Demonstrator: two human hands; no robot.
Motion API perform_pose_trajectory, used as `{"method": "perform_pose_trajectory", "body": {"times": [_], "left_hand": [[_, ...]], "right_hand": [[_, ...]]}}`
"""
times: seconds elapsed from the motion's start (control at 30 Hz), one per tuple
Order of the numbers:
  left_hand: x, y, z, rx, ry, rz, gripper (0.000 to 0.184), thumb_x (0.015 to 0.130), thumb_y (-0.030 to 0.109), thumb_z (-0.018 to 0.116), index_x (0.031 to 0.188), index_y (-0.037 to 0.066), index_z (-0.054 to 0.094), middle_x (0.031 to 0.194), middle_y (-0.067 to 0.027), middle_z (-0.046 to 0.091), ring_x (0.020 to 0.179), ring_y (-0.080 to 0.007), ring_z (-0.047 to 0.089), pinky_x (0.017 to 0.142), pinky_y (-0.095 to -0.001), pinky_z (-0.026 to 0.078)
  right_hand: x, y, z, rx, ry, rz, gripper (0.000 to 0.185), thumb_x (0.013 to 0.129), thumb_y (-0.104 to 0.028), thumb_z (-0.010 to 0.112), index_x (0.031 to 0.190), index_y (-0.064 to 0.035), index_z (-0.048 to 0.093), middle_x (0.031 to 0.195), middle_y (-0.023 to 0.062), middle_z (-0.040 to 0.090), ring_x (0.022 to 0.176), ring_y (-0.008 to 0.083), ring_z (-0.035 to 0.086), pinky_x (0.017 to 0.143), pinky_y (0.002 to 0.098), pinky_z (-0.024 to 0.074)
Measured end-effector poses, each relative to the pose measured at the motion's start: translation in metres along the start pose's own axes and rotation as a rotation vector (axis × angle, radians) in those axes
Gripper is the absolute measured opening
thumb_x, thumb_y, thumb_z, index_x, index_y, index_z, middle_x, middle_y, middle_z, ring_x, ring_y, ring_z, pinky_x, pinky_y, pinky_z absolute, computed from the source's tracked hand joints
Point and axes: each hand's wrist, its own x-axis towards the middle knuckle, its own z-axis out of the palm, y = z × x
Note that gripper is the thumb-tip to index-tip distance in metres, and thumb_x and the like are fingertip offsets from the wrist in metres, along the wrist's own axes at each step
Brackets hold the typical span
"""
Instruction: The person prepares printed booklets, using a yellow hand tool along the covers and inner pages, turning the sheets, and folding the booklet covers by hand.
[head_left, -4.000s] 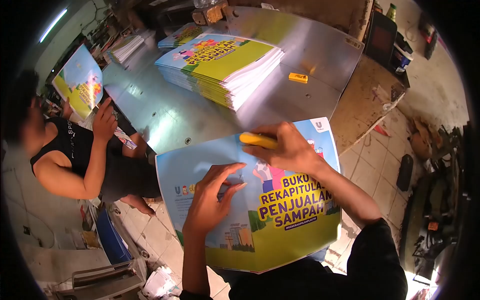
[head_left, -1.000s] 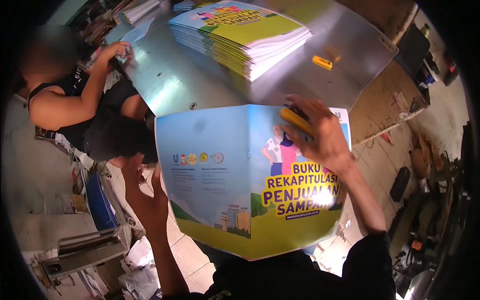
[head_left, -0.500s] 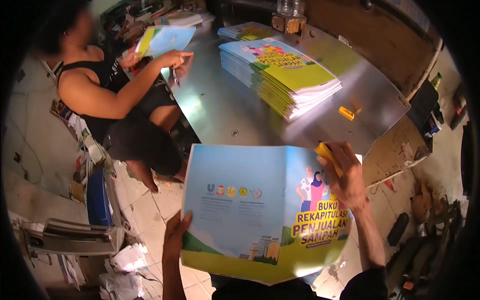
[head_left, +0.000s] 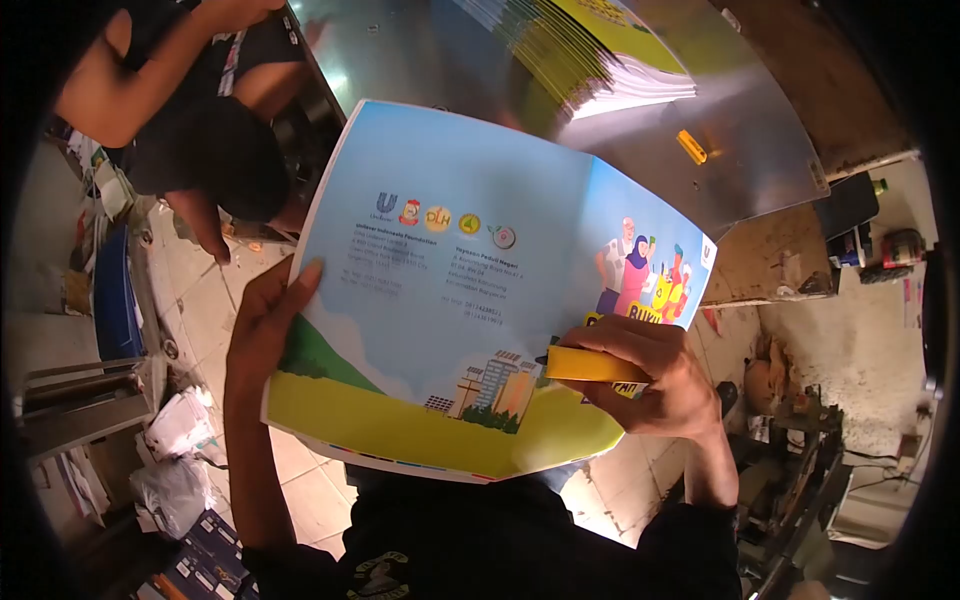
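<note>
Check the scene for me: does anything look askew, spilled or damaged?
No spill shows, and the opened booklet has no visible tear. Less tidy: the booklet stack on the metal table has uneven, fanned edges, and a crumpled plastic bag sits at lower left.

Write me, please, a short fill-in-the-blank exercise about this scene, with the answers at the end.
1. The right hand holds a tool coloured ____.
2. The left hand grips the ____ edge of the spread booklet.
3. The stack of booklets lies ____ the metal table.

Missing words: yellow; left; on.
</note>
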Motion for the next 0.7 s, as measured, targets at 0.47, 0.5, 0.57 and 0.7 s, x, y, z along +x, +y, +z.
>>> {"method": "perform_pose_trajectory", "body": {"times": [0.47,0.5,0.57,0.7], "left_hand": [[-0.102,-0.094,0.061,-0.065,-0.657,0.028,0.046,0.093,0.019,0.074,0.132,-0.001,0.06,0.119,-0.0118,0.068,0.107,-0.0195,0.067,0.091,-0.0312,0.053],[-0.114,-0.095,0.075,0.007,-0.7,0.098,0.047,0.092,0.018,0.076,0.132,0.0,0.059,0.12,-0.0121,0.067,0.109,-0.0202,0.067,0.091,-0.032,0.054],[-0.137,-0.106,0.102,-0.194,-0.569,0.059,0.05,0.09,0.016,0.078,0.133,0.0,0.059,0.124,-0.0128,0.066,0.113,-0.0216,0.066,0.093,-0.0334,0.054],[-0.145,-0.077,0.119,-0.075,-0.212,-0.114,0.04,0.092,0.008,0.075,0.128,-0.001,0.059,0.119,-0.0096,0.066,0.108,-0.0205,0.065,0.093,-0.0342,0.053]], "right_hand": [[0.018,0.011,0.003,0.225,0.182,0.327,0.031,0.09,-0.006,0.077,0.117,0.0054,0.069,0.102,0.0122,0.075,0.087,0.0125,0.07,0.079,0.0268,0.057],[0.019,0.01,0.004,0.221,0.175,0.327,0.031,0.09,-0.006,0.077,0.117,0.0054,0.069,0.102,0.0122,0.075,0.087,0.0125,0.07,0.079,0.0268,0.057],[0.018,0.008,0.007,0.194,0.204,0.331,0.032,0.086,-0.003,0.079,0.116,0.0051,0.069,0.101,0.0136,0.075,0.087,0.0154,0.071,0.078,0.0286,0.0571],[0.011,0.0,0.005,0.068,0.18,0.143,0.035,0.082,0.001,0.079,0.115,0.0042,0.069,0.1,0.0145,0.074,0.087,0.021,0.072,0.077,0.031,0.0577]]}}
